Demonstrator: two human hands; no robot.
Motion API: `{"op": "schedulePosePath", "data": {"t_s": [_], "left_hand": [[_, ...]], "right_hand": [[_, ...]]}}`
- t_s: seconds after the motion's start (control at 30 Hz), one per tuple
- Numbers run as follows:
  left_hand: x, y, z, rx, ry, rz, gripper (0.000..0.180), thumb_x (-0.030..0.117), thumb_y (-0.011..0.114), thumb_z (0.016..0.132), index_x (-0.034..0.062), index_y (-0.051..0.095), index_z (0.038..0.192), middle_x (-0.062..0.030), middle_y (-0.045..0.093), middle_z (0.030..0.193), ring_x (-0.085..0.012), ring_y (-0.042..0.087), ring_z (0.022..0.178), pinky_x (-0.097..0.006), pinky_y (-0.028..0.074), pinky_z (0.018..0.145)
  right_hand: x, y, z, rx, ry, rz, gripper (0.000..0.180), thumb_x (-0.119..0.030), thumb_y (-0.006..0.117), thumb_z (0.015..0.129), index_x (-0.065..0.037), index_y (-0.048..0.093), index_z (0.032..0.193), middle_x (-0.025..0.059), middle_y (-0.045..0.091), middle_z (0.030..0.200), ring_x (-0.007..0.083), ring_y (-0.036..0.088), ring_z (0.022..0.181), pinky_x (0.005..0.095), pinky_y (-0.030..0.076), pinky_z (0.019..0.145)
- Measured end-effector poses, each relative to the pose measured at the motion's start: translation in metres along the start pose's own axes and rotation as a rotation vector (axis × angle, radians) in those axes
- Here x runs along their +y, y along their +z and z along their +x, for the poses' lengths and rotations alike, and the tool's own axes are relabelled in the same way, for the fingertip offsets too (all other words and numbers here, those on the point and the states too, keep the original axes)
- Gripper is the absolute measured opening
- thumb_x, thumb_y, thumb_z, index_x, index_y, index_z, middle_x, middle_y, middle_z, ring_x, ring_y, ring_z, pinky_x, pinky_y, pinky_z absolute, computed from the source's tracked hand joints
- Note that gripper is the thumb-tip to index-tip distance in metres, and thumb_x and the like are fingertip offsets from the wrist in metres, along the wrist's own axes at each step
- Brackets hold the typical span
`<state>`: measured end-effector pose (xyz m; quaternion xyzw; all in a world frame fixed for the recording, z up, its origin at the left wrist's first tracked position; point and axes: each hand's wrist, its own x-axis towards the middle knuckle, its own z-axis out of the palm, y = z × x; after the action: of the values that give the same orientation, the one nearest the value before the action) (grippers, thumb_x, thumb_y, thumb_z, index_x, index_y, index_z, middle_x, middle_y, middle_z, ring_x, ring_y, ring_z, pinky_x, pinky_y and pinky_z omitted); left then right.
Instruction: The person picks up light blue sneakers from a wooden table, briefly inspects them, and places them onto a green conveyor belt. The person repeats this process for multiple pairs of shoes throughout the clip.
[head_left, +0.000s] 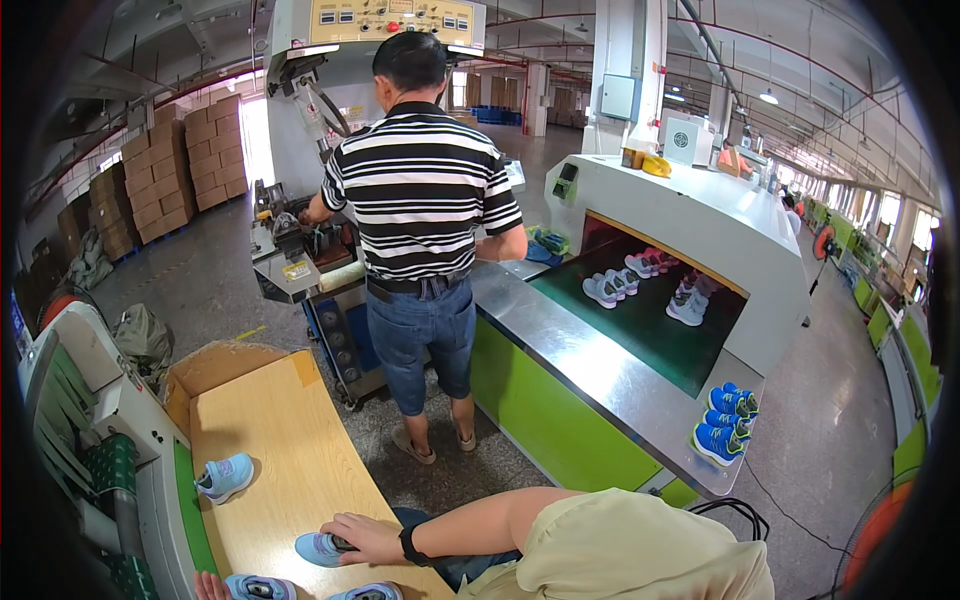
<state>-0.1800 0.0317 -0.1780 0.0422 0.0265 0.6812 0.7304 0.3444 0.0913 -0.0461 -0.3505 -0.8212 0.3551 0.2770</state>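
Factory floor stretching behind wooden bench (pixel 290 440). Right hand (pixel 368 538) lying flat, fingers together, pressing pale blue shoe (pixel 318 549) onto bench, steadying it. Left hand (pixel 207 585) barely showing at lower edge beside another shoe (pixel 258 587); grip unclear. Co-worker (pixel 420 200) standing at machine (pixel 300 240).

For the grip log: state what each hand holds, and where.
Right hand rests on a light-blue shoe, fingers over its opening. Left hand barely shows; hold unclear.

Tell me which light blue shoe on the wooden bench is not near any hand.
The shoe alone at the bench's left edge, farther up. The other three lie at the near end: one under a hand, two at the bottom edge, one by fingers.
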Motion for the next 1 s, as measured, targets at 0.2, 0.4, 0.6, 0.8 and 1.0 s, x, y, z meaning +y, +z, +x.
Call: {"op": "schedulePosePath", "data": {"t_s": [0.2, 0.4, 0.6, 0.8, 1.0], "left_hand": [[-0.007, 0.0, -0.002, 0.07, -0.027, 0.182, 0.051, 0.022, 0.03, 0.102, 0.0133, 0.029, 0.153, -0.001, 0.03, 0.158, -0.019, 0.02, 0.149, -0.04, 0.012, 0.124], [-0.092, 0.14, -0.002, 0.107, 0.34, 1.009, 0.052, 0.026, 0.037, 0.102, 0.0037, 0.035, 0.148, -0.0173, 0.04, 0.149, -0.0285, 0.04, 0.136, -0.04, 0.03, 0.111], [-0.142, 0.185, 0.01, 0.204, 0.345, 0.91, 0.052, 0.032, 0.046, 0.102, 0.0028, 0.041, 0.145, -0.0187, 0.047, 0.142, -0.0305, 0.048, 0.13, -0.042, 0.04, 0.109], [-0.166, 0.209, -0.011, 0.091, 0.148, 0.821, 0.082, 0.06, 0.057, 0.09, 0.0143, 0.029, 0.151, -0.0129, 0.047, 0.143, -0.0354, 0.051, 0.126, -0.052, 0.051, 0.093], [-0.124, 0.242, -0.014, 0.056, 0.467, 0.852, 0.069, 0.058, 0.049, 0.094, 0.0129, 0.038, 0.145, -0.0098, 0.05, 0.143, -0.0312, 0.06, 0.117, -0.039, 0.055, 0.083]], "right_hand": [[0.003, -0.004, 0.002, 0.005, -0.011, -0.02, 0.059, -0.018, 0.074, 0.08, -0.006, 0.044, 0.129, 0.016, 0.05, 0.113, 0.0358, 0.049, 0.113, 0.0426, 0.04, 0.096], [0.028, 0.017, 0.028, -0.036, -0.183, 0.039, 0.068, -0.012, 0.073, 0.076, -0.006, 0.044, 0.137, 0.0187, 0.057, 0.122, 0.0342, 0.054, 0.118, 0.0422, 0.041, 0.104], [-0.013, -0.012, 0.075, 0.026, 0.081, 0.173, 0.066, -0.022, 0.077, 0.077, -0.006, 0.045, 0.132, 0.018, 0.06, 0.115, 0.0291, 0.061, 0.109, 0.0379, 0.049, 0.094], [-0.151, 0.003, 0.141, -0.202, -0.163, 0.542, 0.066, -0.022, 0.068, 0.089, -0.004, 0.034, 0.143, 0.0214, 0.055, 0.126, 0.0263, 0.055, 0.119, 0.0361, 0.044, 0.1], [-0.095, 0.073, 0.199, -0.33, -0.274, 0.094, 0.068, -0.026, 0.067, 0.09, -0.001, 0.034, 0.145, 0.0284, 0.052, 0.131, 0.0367, 0.049, 0.126, 0.0403, 0.038, 0.107]]}}
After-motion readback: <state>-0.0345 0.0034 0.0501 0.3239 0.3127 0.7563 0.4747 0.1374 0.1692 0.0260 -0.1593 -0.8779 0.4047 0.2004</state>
